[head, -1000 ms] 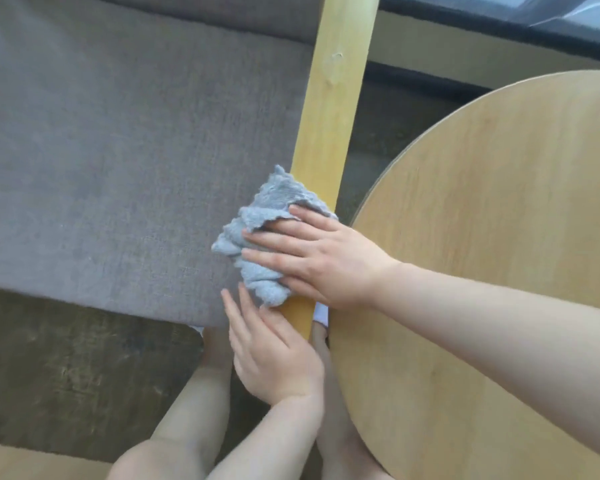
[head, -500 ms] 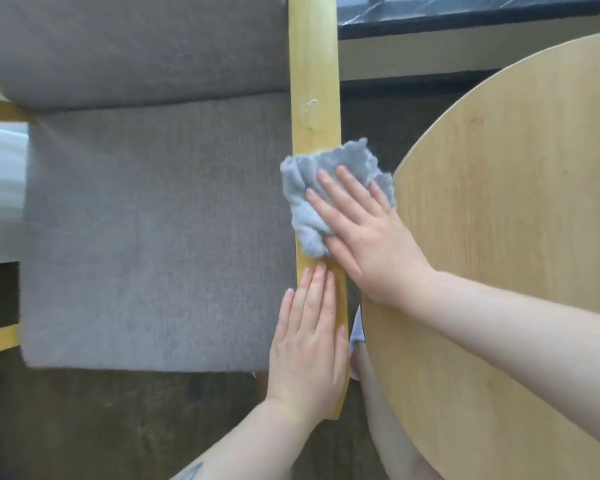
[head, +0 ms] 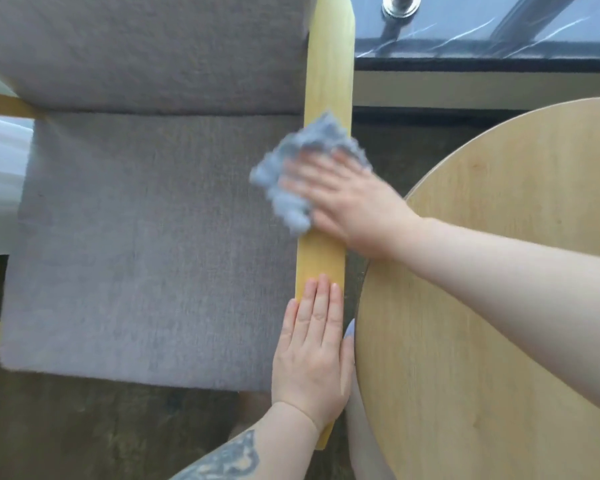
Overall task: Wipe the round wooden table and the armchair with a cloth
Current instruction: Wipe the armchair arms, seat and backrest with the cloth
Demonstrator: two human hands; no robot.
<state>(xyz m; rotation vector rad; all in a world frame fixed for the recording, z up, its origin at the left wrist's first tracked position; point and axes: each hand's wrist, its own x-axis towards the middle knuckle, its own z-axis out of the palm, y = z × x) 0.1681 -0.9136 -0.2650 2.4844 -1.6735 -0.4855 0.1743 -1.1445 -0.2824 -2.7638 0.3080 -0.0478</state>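
Observation:
The armchair has a grey fabric seat (head: pixel 146 244) and a yellow wooden armrest (head: pixel 328 84) running up the middle of the view. A crumpled blue-grey cloth (head: pixel 284 188) lies across the armrest about halfway along. My right hand (head: pixel 350 199) presses flat on the cloth with straight fingers, blurred by motion. Flat on the near end of the armrest rests my left hand (head: pixel 312 355), fingers straight and together. The round wooden table (head: pixel 482 341) fills the right side, its edge close beside the armrest.
A dark marbled sill (head: pixel 482 32) with a metal fitting (head: pixel 400 5) runs along the far right. The floor (head: pixel 84 427) under the chair is dark. The chair's other yellow armrest (head: pixel 4 107) shows at the left edge. My knee sits between armrest and table.
My right hand has pushed the cloth further up the armrest, away from me. My left hand stays flat on the near end. The camera has tilted up, showing more of the chair back.

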